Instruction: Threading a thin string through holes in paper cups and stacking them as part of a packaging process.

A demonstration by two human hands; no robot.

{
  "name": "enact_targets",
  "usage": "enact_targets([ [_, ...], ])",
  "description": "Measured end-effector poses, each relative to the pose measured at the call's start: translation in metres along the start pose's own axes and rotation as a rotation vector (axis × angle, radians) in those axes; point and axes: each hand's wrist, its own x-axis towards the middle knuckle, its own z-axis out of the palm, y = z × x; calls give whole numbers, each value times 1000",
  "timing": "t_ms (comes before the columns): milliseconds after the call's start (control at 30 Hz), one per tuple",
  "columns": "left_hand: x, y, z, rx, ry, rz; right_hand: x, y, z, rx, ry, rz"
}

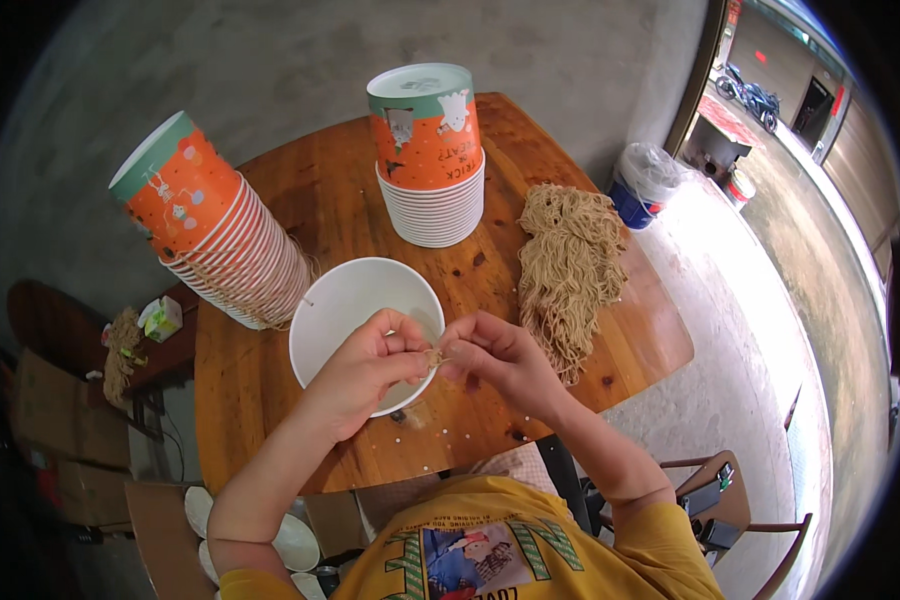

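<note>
In front of me a white paper bucket (355,285) stands with its open mouth facing up. Over its right rim my left hand (370,368) and my right hand (505,362) meet, fingertips pinched together on a short piece of tan cord (433,357). A small bit of cord also shows at the bucket's left rim. To the right of my hands lies a loose bundle of tan cords (570,265). How the pinched cord runs between my fingers is partly hidden.
A leaning stack of orange-and-green buckets (210,220) with cords along it stands at left. Another upturned stack (430,160) is at the back. Small white bits dot the wooden table (490,260). A chair (725,490) is at lower right, a lined blue bin (638,200) beyond the table.
</note>
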Motion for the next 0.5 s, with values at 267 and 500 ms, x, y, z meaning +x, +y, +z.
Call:
enact_targets([
  [267,2,2,0,-91,-8,-44,0,17,2,-254,59,-295],
  [500,1,1,8,27,29,32,-1,8,5,-597,159,-528],
])
